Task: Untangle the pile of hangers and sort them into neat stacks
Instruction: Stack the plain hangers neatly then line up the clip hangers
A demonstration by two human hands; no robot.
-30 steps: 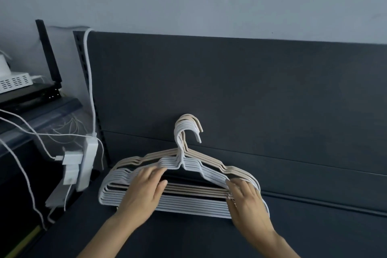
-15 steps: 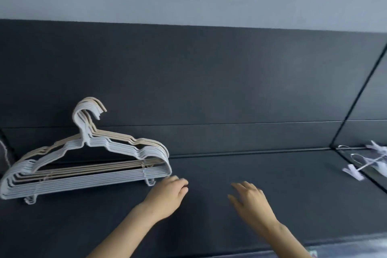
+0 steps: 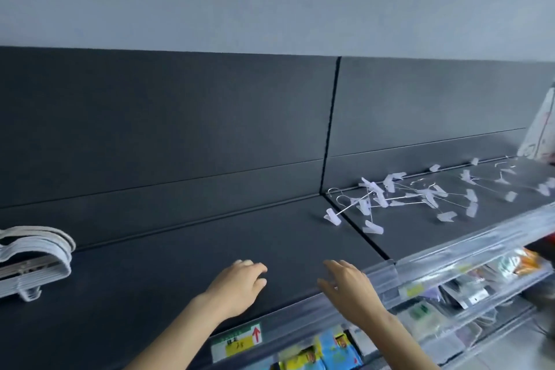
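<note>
**Hangers stacked far left, clip hangers scattered right**

Hangers (image 3: 36,261) in a neat white-and-beige stack, lying on the dark shelf (image 3: 186,252) well to the left of the left hand (image 3: 240,285), cut off by the frame edge. Left hand palm down, fingers loosely curled and empty, just above bare shelf. Right hand (image 3: 348,291) just beside it, fingers spread apart, holding nothing, over the shelf's front edge. Beyond and to the right of the right hand, a loose tangle of wire clip hangers (image 3: 414,198) with pale clips, spread across the next shelf section, nothing between. Below both hands, a clear price rail (image 3: 450,252) along the shelf front; under the left wrist, a green-and-yellow price tag (image 3: 237,342) with a red upward arrow, its handwriting too blurred to read. Packaged goods (image 3: 468,288) on the lower shelves, print illegible.
</note>
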